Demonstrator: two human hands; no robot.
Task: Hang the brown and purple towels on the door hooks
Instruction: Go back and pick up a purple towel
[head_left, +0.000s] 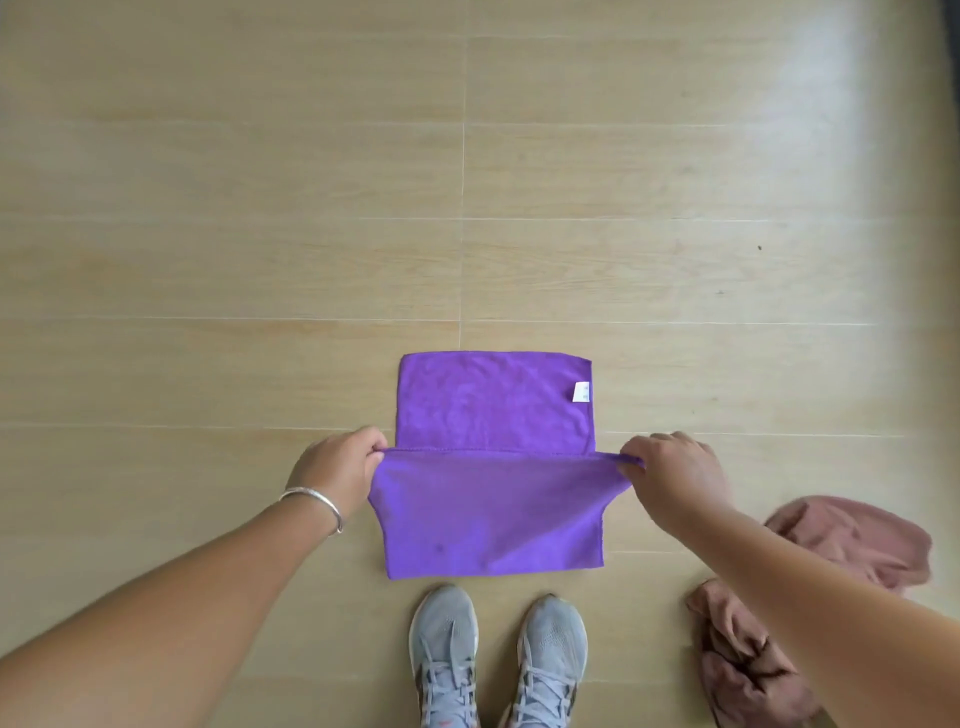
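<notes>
Head view: both hands, left hand (337, 470) and right hand (670, 473), pinch the purple towel (493, 415) by its edge's two ends, the brown towel (852, 540) crumpled just right of it, nearer the right hand.

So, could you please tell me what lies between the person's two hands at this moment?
In the head view, the purple towel spans the whole gap: the left hand and the right hand each pinch a corner of its lifted edge.
</notes>
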